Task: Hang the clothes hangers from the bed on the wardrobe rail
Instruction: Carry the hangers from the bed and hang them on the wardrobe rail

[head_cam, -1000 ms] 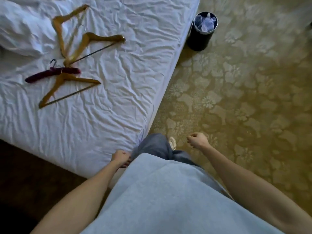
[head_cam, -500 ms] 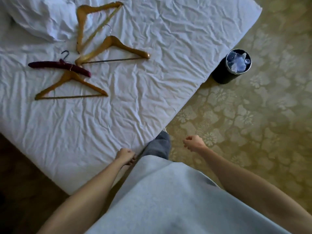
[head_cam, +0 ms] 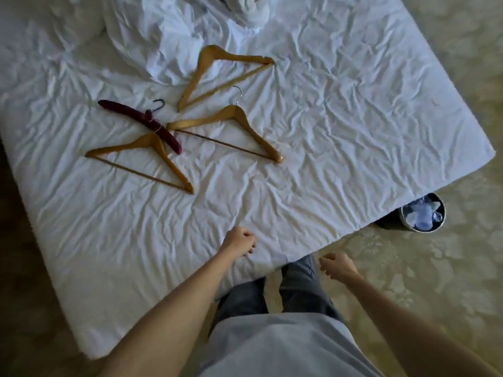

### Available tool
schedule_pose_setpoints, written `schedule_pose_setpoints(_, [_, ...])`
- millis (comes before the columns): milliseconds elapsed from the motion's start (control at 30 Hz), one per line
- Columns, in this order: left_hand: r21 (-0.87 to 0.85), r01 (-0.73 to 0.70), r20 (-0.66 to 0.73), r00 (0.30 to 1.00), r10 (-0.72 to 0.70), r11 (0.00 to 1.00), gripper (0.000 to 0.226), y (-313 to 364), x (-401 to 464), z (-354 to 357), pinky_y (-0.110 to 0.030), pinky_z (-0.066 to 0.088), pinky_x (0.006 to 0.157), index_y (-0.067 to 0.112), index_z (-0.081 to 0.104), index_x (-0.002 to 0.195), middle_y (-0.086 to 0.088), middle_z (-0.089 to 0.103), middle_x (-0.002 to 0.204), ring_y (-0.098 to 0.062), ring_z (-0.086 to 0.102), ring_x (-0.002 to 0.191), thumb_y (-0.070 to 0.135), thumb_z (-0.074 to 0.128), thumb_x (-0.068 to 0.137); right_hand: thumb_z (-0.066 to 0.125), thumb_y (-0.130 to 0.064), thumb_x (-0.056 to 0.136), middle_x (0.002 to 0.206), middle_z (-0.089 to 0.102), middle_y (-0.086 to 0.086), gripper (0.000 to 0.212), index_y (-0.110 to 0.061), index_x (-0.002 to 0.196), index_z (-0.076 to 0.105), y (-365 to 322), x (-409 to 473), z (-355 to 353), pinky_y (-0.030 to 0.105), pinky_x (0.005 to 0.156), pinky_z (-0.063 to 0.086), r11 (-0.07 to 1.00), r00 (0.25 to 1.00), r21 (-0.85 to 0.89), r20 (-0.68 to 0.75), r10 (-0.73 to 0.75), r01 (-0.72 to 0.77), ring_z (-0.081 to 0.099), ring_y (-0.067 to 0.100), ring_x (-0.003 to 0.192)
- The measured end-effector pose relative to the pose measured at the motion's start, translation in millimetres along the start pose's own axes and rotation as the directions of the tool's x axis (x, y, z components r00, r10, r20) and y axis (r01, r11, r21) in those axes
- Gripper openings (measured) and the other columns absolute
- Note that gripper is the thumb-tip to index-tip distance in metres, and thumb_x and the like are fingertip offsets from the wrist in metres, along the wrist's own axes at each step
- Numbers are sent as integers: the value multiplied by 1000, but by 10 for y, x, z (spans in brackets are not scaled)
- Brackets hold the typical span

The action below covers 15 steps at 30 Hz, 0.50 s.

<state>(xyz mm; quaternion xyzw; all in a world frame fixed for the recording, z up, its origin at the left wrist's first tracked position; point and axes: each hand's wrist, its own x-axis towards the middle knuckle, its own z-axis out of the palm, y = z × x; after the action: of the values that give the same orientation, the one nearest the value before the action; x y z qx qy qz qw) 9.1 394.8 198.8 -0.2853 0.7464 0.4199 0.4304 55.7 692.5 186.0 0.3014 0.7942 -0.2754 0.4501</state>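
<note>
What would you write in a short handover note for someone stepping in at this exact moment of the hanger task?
Left hand: loosely curled, holding nothing, over the bed's near edge.
Right hand: loosely curled, holding nothing, over the carpet.
Three wooden hangers and one dark red padded hanger all lie on the sheet; the padded one overlaps the nearest wooden one.
Done: nothing hung.
Left: pick up all four and hang them; the wardrobe is not in view.

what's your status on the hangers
Left hand and right hand empty, loosely curled. Three wooden hangers and one burgundy padded hanger on bed. Nothing in the way.
</note>
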Motion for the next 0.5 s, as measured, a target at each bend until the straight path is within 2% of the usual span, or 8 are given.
schedule_pose_setpoints(67, [-80, 37, -53, 998, -42, 996, 20, 137, 187, -64, -29, 60, 64, 10, 72, 90, -6, 76, 84, -13, 69, 64, 16, 53, 92, 62, -19, 90, 75, 73, 3, 15, -13, 82, 72, -421, 246, -130, 41, 74, 58, 995, 995, -37, 26, -94, 95, 66, 21, 71])
schedule_pose_setpoints(133, [-163, 67, -122, 989, -87, 984, 20, 275, 363, -161, -32, 60, 65, 10, 72, 89, -5, 75, 81, -14, 68, 61, 17, 53, 93, 62, -20, 92, 80, 73, 1, 11, -19, 84, 69, -906, 455, -206, 38, 74, 57, 979, 980, -75, 72, -183, 188, 69, 21, 77])
schedule_pose_setpoints(267, [-235, 109, -257, 952, -170, 966, 15, 499, 833, -531, -39, 64, 74, 23, 68, 83, -1, 75, 77, -20, 73, 72, 21, 54, 84, 63, -17, 89, 96, 74, 6, 14, -16, 98, 74, -1925, 889, -309, 33, 78, 54, 933, 937, -94, 68, -342, 347, 69, 23, 91])
schedule_pose_setpoints(367, [-285, 109, -402, 888, -222, 952, 20, 647, 1237, -919, -42, 62, 81, 23, 69, 92, -5, 77, 95, -27, 73, 88, 27, 57, 77, 64, -18, 88, 97, 73, 7, 20, -15, 104, 75, -2636, 1226, -362, 35, 80, 56, 894, 900, -113, -1, -436, 433, 68, 23, 89])
schedule_pose_setpoints(433, [-272, 120, -510, 824, -249, 955, 26, 745, 1445, -1217, -36, 55, 91, 18, 68, 109, -6, 72, 111, -31, 67, 104, 26, 61, 85, 62, -19, 87, 96, 71, 5, 22, -15, 106, 73, -3032, 1459, -377, 34, 78, 55, 871, 875, -142, -55, -481, 470, 67, 23, 88])
schedule_pose_setpoints(500, [-233, 164, -608, 745, -275, 959, 31, 756, 1680, -1519, -42, 49, 96, 13, 65, 120, -11, 67, 122, -34, 61, 115, 25, 62, 91, 62, -21, 87, 98, 71, 4, 24, -17, 109, 70, -3351, 1739, -369, 32, 73, 51, 855, 854, -196, -116, -506, 480, 68, 24, 92])
